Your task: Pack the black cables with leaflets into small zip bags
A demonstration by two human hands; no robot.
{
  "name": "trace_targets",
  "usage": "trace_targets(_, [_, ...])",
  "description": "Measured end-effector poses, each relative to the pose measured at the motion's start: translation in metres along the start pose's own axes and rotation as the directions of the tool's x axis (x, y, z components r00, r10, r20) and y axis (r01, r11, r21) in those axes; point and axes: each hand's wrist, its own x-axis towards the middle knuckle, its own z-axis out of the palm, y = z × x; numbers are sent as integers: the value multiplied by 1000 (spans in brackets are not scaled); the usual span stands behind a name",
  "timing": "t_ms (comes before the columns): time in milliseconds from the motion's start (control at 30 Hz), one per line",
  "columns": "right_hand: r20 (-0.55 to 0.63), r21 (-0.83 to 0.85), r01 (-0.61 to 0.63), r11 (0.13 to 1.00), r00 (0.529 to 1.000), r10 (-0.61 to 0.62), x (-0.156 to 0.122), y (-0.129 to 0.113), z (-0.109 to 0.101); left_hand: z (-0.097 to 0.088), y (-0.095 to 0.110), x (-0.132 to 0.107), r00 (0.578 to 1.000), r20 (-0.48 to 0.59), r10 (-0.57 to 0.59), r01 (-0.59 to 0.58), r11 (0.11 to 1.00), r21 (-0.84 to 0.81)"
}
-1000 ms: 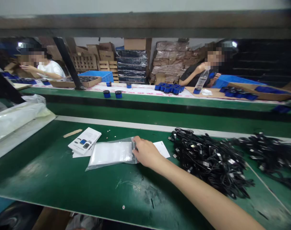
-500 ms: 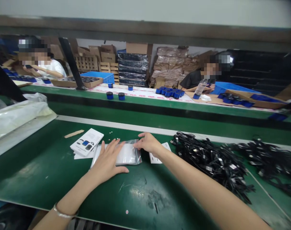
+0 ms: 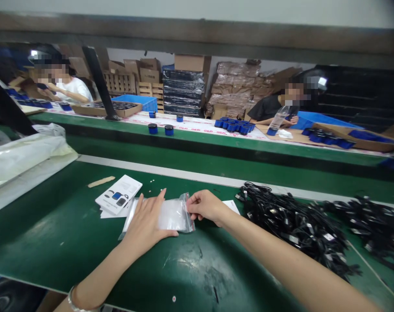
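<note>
A stack of clear zip bags [image 3: 171, 214] lies on the green belt [image 3: 54, 234] in front of me. My left hand [image 3: 146, 221] rests flat on the stack with its fingers stretched out. At the stack's right end, my right hand [image 3: 205, 206] pinches the top bag's zip edge between thumb and fingers. White printed booklets [image 3: 119, 197] lie just left of the bags. A white card [image 3: 232, 206] pokes out behind my right hand.
A big heap of black cables [image 3: 294, 227] fills the belt's right side, more cables [image 3: 375, 221] beyond. A wooden stick [image 3: 101, 181] and a plastic-wrapped bundle [image 3: 21, 158] lie left. Across the far belt, two people sit by blue round items [image 3: 234, 125] and boxes.
My left hand came into view and settled flat on the bags. My right hand shifted from pressing the bags' end to pinching the top bag's edge. The view moved slightly.
</note>
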Motion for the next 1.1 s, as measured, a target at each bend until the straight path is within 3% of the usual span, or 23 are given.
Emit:
trace_targets(267, [-28, -213, 39, 976, 999, -46, 9, -1, 0, 0, 0, -3, 1000, -6, 9, -9, 1000, 1])
trace_targets(400, [-37, -183, 26, 983, 999, -33, 11, -5, 4, 1, 0, -2, 1000, -9, 11, -11, 1000, 1])
trace_targets(633, [62, -83, -46, 995, 997, 52, 6, -14, 5, -4, 2, -3, 999, 10, 38, -38, 999, -36])
trace_targets(800, [140, -94, -36, 995, 989, 49, 1, -15, 8, -9, 7, 1, 997, 33, 70, -67, 995, -74])
trace_targets(967, [68, -146, -13, 989, 997, 23, -3, -16, 8, -9, 5, 4, 995, 42, 90, -86, 992, -97])
trace_targets(1100, [-18, -188, -17, 982, 1000, 14, -3, -14, -6, -6, 2, 4, 997, 23, 73, -70, 993, -92])
